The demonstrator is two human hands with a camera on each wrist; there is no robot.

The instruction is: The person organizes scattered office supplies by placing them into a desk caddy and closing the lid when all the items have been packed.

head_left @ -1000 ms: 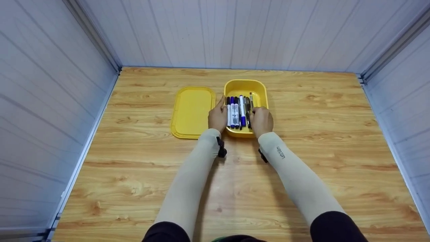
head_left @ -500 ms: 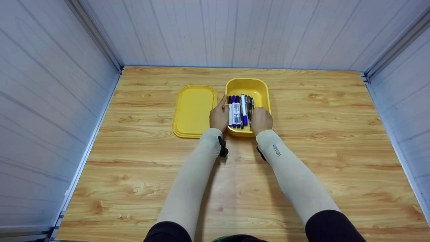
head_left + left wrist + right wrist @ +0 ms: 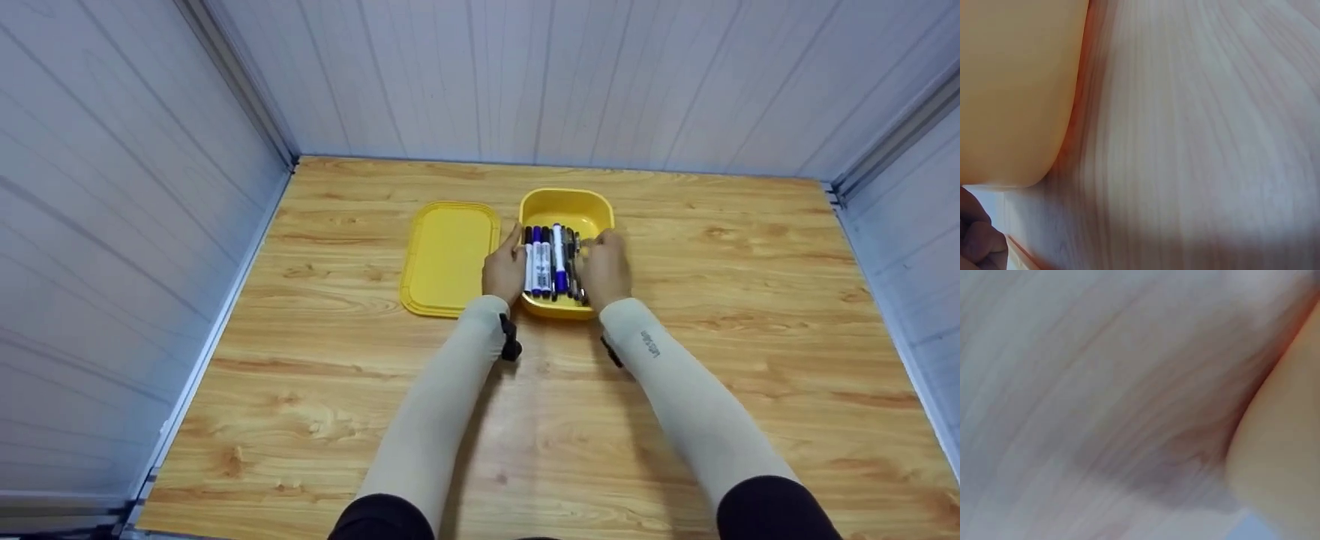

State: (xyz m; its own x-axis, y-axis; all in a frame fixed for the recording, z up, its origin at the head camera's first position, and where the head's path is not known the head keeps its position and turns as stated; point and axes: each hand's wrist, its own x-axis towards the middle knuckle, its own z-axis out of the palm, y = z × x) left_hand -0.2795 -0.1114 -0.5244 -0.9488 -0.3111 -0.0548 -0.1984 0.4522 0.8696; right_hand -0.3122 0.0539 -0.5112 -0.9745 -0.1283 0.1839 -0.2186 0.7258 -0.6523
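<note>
A yellow plastic box (image 3: pixel 568 309) stands at the middle back of the wooden table. White-barrelled markers (image 3: pixel 537 262) with dark and purple caps lie side by side in it, with slimmer dark pens (image 3: pixel 571 262) to their right. My left hand (image 3: pixel 504 271) holds the box's left wall, one finger stretched along the rim; curled fingers (image 3: pixel 982 242) show low in the left wrist view. My right hand (image 3: pixel 609 268) hangs over the box's right side, its fingertips close to the rightmost pens. It is blurred, and whether it pinches a pen is unclear.
A yellow lid (image 3: pixel 450 259) lies flat on the table (image 3: pixel 315 375) just left of the box. Pale panel walls (image 3: pixel 480 82) enclose the table at the back and both sides. The right wrist view is mostly blurred tabletop beside the box's side wall (image 3: pixel 1286 455).
The head view has shifted slightly. My right hand has moved a little rightward from the pens, and more of the rightmost pens now shows. My left hand keeps its place on the box.
</note>
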